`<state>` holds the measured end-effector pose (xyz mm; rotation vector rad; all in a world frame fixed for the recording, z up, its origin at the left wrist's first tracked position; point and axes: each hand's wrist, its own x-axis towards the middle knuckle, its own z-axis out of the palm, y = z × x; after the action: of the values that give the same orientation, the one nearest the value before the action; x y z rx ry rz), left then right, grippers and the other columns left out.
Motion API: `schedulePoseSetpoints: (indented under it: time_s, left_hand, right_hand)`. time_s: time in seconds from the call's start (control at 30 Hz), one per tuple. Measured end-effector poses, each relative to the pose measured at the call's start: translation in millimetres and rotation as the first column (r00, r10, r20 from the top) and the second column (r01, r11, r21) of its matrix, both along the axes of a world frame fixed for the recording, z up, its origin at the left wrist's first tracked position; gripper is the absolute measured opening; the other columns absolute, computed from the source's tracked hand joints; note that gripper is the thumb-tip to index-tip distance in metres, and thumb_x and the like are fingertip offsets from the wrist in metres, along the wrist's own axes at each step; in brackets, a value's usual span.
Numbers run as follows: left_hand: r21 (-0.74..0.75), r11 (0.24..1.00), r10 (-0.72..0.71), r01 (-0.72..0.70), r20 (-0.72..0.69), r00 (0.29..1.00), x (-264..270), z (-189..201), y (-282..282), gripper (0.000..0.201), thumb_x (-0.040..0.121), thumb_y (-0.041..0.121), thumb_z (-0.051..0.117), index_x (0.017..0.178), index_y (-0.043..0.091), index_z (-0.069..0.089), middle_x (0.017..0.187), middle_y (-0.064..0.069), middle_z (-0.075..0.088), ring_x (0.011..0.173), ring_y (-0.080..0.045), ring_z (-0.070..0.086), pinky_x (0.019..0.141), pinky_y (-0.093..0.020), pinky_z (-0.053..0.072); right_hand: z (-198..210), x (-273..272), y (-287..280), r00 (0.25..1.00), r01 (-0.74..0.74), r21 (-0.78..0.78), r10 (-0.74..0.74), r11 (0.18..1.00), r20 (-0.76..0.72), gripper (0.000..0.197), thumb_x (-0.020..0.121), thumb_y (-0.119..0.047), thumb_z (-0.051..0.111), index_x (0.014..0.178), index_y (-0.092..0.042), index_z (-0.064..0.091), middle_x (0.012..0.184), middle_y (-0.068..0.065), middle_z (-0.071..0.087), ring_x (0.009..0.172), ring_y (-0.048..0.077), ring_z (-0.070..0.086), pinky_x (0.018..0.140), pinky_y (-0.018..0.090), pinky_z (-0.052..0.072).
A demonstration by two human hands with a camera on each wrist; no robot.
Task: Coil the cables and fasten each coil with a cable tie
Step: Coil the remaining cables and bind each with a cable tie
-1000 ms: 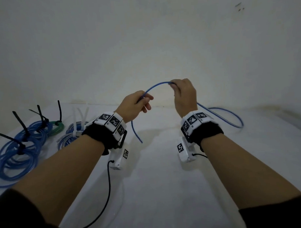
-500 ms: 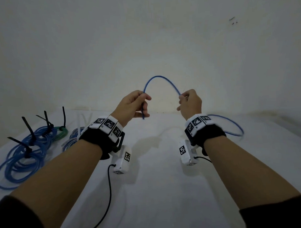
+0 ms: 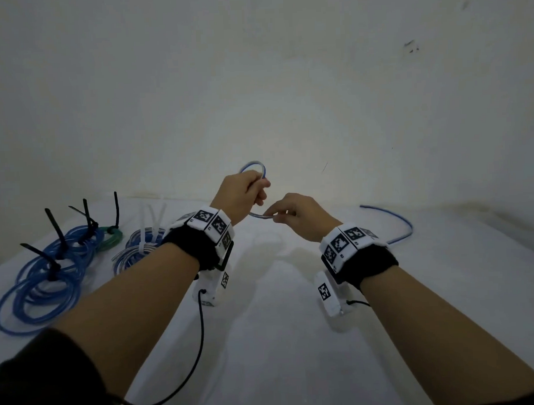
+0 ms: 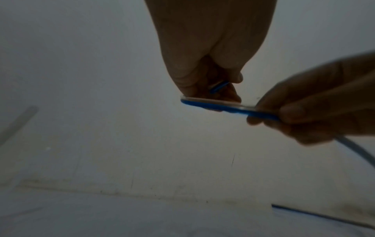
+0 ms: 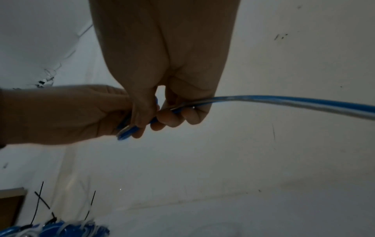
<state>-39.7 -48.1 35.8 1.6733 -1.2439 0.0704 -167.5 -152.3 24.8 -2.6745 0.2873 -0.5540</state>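
Blue, glossy plastic cable (image 3: 253, 166) stands as one small first loop above the white table (image 3: 294, 337), pinched by the left hand (image 3: 241, 189); the right hand (image 3: 293, 212) grips the running length. Winding has just begun; next, feed another turn across.

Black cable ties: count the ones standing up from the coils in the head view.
5. Four black ties rise from the blue coils at far left, two crossing; one stands on the green coil. Others may hide behind the left forearm.
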Motion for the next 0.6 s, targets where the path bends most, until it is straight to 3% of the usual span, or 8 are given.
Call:
schedulePoseSetpoints:
  time_s: [0.1,0.17,0.23,0.3,0.37,0.5,0.6]
  left_hand:
    - [0.135,0.991,0.001,-0.012,0.084,0.996,-1,-4,7,0.025,0.096,0.017,0.043,0.088,0.006,0.064,0.068,-0.002,0.066,0.058,-0.012,0.062,0.068,-0.025,0.05]
    - [0.213,0.977,-0.014,-0.005,0.086,0.996,-2,-4,10,0.027,0.097,0.022,0.04,0.085,0.01,0.062,0.06,0.002,0.062,0.048,-0.007,0.057,0.062,-0.024,0.047]
    - [0.261,0.965,-0.033,0.011,0.082,0.996,-6,-3,12,0.031,0.099,0.024,0.037,0.082,0.012,0.061,0.056,0.005,0.056,0.044,-0.002,0.049,0.056,-0.021,0.04]
    - [0.236,0.968,-0.071,0.08,-0.043,0.996,-9,-4,13,0.035,0.1,0.021,0.035,0.079,0.01,0.061,0.054,0.011,0.052,0.043,0.0,0.044,0.051,-0.014,0.035]
    - [0.188,0.969,-0.126,0.16,-0.183,0.975,-11,-4,14,0.041,0.101,0.023,0.033,0.075,0.009,0.062,0.046,0.012,0.049,0.04,0.0,0.04,0.048,-0.011,0.033]
    - [0.199,0.951,-0.172,0.234,-0.286,0.943,-13,-4,14,0.043,0.1,0.029,0.035,0.067,0.014,0.058,0.047,0.011,0.041,0.041,-0.002,0.034,0.046,-0.014,0.029]
    - [0.155,0.96,-0.165,0.235,-0.364,0.917,-12,-1,14,0.037,0.1,0.025,0.037,0.067,0.014,0.05,0.045,0.012,0.038,0.04,-0.003,0.031,0.045,-0.016,0.026]
  right_hand:
    - [6,-3,0,0.995,-0.045,0.012,0.044,0.999,0.089,0.015,0.088,-0.009,0.06,0.1,-0.011,0.069,0.075,-0.007,0.051,0.069,0.002,0.045,0.066,0.009,0.034]
    - [9,-6,-2,0.984,-0.066,0.059,0.055,0.996,0.172,0.004,0.085,-0.009,0.063,0.089,-0.01,0.064,0.071,-0.01,0.054,0.066,0.002,0.048,0.065,0.013,0.037]
    - [11,-4,-6,0.976,-0.052,0.002,0.05,0.999,0.212,0.005,0.085,-0.018,0.066,0.083,-0.016,0.061,0.074,-0.009,0.06,0.072,0.01,0.051,0.073,0.022,0.039]
    - [12,-2,-8,0.972,0.034,-0.143,0.0,0.989,0.233,0.012,0.084,-0.032,0.066,0.081,-0.02,0.062,0.077,-0.015,0.061,0.081,0.014,0.052,0.081,0.033,0.033]
    - [12,-1,-9,0.954,0.103,-0.207,-0.038,0.973,0.296,0.018,0.084,-0.038,0.064,0.081,-0.021,0.064,0.077,-0.016,0.063,0.084,0.015,0.053,0.082,0.034,0.027]
    - [7,0,-9,0.919,0.167,-0.177,-0.088,0.97,0.385,0.019,0.088,-0.036,0.053,0.086,-0.021,0.065,0.089,-0.006,0.066,0.09,0.02,0.055,0.083,0.037,0.03]
    - [1,1,-10,0.901,0.147,-0.099,-0.091,0.984,0.424,0.023,0.09,-0.025,0.046,0.093,-0.012,0.065,0.094,0.004,0.062,0.091,0.022,0.057,0.085,0.043,0.037]
